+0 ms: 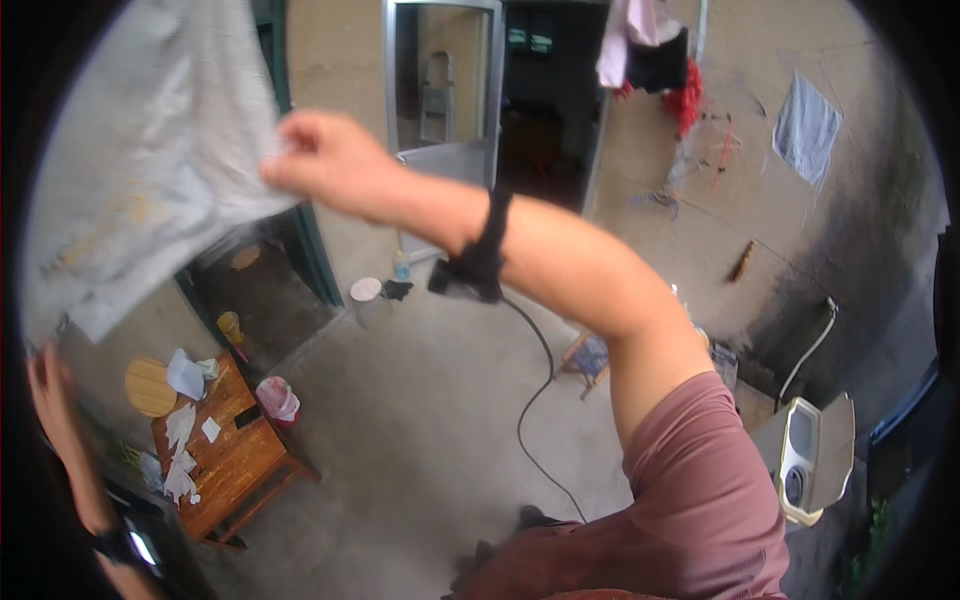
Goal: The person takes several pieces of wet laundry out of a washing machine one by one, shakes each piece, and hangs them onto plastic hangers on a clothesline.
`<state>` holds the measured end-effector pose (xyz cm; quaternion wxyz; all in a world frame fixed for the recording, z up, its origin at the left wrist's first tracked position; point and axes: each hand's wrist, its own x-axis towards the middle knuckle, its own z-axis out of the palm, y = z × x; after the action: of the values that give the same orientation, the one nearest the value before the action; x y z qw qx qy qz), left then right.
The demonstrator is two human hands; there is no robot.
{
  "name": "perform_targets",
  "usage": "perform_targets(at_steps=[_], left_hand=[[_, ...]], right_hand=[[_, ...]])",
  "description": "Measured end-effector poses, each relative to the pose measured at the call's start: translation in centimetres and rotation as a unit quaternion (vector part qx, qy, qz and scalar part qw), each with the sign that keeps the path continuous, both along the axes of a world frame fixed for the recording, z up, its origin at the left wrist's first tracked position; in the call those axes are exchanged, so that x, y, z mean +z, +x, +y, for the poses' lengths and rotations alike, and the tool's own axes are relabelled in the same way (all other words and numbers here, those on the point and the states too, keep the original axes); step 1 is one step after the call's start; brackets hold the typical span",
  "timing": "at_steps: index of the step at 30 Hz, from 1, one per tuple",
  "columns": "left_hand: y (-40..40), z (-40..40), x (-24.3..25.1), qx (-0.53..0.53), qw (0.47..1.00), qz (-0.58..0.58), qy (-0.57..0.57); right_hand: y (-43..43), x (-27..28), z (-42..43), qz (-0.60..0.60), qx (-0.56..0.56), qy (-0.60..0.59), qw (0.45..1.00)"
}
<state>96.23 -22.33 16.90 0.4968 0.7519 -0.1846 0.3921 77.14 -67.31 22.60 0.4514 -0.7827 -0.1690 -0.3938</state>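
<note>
A large pale cloth [157, 142] with yellowish marks hangs across the upper left of the head view. My right hand [319, 161] is raised at the cloth's right edge, with thumb and fingers bent towards each other; blur hides whether the edge is pinched between them. At the far left rim, my left hand [52, 382] reaches up to the cloth's lower left corner, its fingertips beside a small dark thing that I cannot make out. Each forearm wears a black strap, and a dark cable hangs from the right one.
A wooden table [225, 457] with papers stands below left, beside a lined bin [278, 399] and a stool [366, 290]. Ahead is an open metal-framed door [442, 82]. Laundry [652, 60] hangs along the wall; a twin-tub washing machine [802, 465] stands right.
</note>
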Motion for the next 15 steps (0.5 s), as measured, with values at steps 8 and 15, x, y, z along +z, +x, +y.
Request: perform_targets(at_steps=[8, 15], left_hand=[[-13.8, -2.0, -51.7, -0.048, 0.911, 0.405, 0.057], [-37.9, -10.2, -63.6, -0.165, 0.835, 0.416, 0.321]], right_hand=[[-25.6, -41.0, -13.2, 0.246, -0.294, -0.101, 0.918], [-72.5, -70.2, -1.3, 0.846, -0.197, 0.060, 0.492]])
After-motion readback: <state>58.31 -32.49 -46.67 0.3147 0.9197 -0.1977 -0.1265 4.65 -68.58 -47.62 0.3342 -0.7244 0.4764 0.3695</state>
